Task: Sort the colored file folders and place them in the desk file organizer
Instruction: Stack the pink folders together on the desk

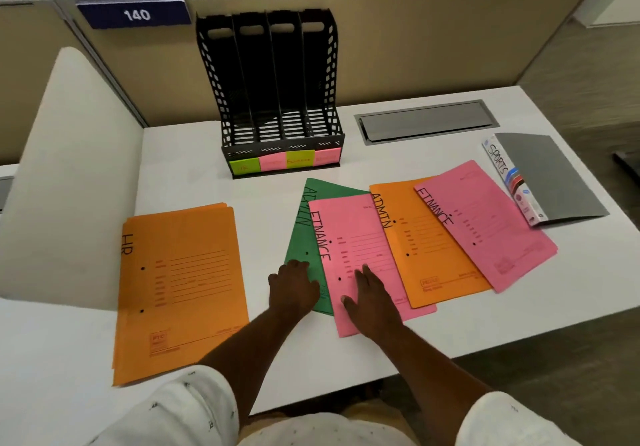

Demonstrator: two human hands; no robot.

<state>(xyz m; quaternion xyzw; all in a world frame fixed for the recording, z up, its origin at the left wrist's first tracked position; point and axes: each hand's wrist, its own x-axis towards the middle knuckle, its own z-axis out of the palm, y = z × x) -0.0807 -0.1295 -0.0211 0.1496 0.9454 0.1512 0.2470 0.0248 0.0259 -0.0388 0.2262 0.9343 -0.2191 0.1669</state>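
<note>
Directly under right hand point(372, 298), pink FINANCE folder point(360, 238); left hand point(292, 288) on green ADMIN folder point(304, 238).

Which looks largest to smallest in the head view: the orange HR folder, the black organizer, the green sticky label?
1. Orange HR folder, although it lies nearest the camera, so this is unsure.
2. Black organizer, close in apparent size.
3. Green sticky label, clearly smallest.

The green folder point(302, 238) is mostly covered by a pink folder point(367, 255) and the left hand point(293, 286); only its left strip shows. The orange ADMIN folder point(429, 255) is overlapped on both sides by pink folders. Two pink labels point(272, 161) on the organizer point(277, 99) are illegible. Small print on all folders is blurred. Sleeves point(180, 411) are cut off by the bottom edge.
</note>
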